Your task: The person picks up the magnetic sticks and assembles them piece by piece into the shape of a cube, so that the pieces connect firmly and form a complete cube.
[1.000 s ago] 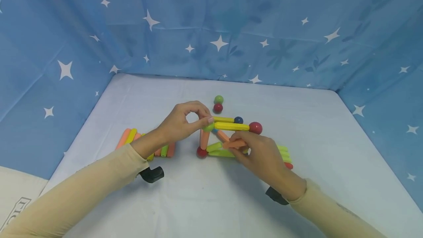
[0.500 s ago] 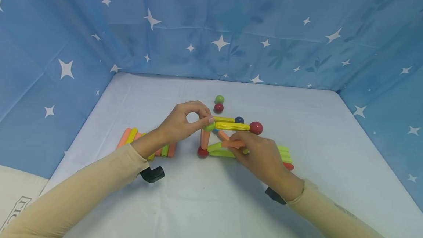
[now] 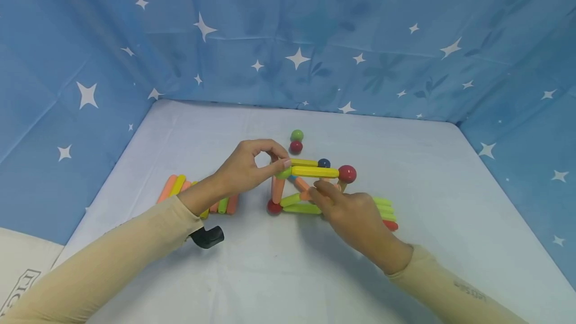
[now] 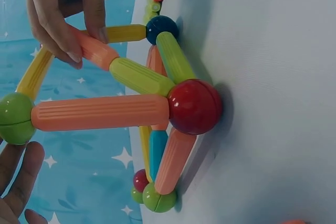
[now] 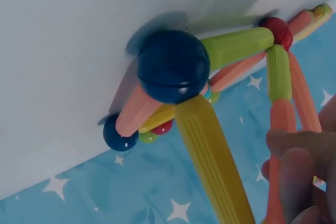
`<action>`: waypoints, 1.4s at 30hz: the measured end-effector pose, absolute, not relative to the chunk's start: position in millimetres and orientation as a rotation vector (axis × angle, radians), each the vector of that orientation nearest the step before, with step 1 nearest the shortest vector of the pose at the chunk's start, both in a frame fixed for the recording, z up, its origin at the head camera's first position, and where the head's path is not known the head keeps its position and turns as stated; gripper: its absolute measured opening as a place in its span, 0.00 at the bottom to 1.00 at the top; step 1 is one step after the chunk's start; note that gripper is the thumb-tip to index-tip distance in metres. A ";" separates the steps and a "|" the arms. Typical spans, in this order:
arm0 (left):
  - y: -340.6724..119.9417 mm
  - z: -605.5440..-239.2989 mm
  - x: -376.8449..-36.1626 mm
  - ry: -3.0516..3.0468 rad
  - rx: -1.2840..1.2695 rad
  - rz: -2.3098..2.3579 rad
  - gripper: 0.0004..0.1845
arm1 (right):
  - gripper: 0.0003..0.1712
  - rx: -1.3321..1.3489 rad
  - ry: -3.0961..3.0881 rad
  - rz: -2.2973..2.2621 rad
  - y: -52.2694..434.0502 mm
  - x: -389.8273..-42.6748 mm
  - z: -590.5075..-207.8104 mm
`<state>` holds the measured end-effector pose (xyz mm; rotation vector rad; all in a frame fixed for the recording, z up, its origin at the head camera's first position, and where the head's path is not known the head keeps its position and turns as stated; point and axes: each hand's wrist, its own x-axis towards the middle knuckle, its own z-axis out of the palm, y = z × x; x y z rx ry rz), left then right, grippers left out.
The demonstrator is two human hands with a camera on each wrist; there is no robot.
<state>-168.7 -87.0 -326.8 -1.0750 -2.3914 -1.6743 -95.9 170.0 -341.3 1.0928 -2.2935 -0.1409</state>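
My left hand (image 3: 247, 164) pinches the green ball (image 3: 284, 171) at an upper corner of a frame built of magnetic rods and balls. A yellow rod (image 3: 315, 171) runs from that ball to an upper red ball (image 3: 347, 174). My right hand (image 3: 360, 219) pinches an orange rod (image 4: 97, 53), whose lower end meets a yellow-green rod (image 4: 142, 76). That rod slants up from the lower red ball (image 4: 195, 106). In the right wrist view, a dark blue ball (image 5: 173, 66) sits at another lower corner. My right fingers partly hide the orange rod.
Several loose rods (image 3: 167, 189) lie left of the frame, partly under my left forearm. More yellow-green rods (image 3: 383, 201) and a red one (image 3: 390, 225) lie to the right. Behind stand a loose green ball (image 3: 297, 135) and red ball (image 3: 295, 147). A star-patterned curtain (image 3: 252, 84) encloses the table.
My right hand has turned, and the orange rod has swung from pointing sideways to slanting up towards the upper red ball. My left hand stays at the green ball.
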 end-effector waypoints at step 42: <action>-81.2 -329.1 -163.8 -2.539 -1.084 -1.612 0.19 | 0.39 0.534 -2.728 1.318 210.4 -123.8 -330.9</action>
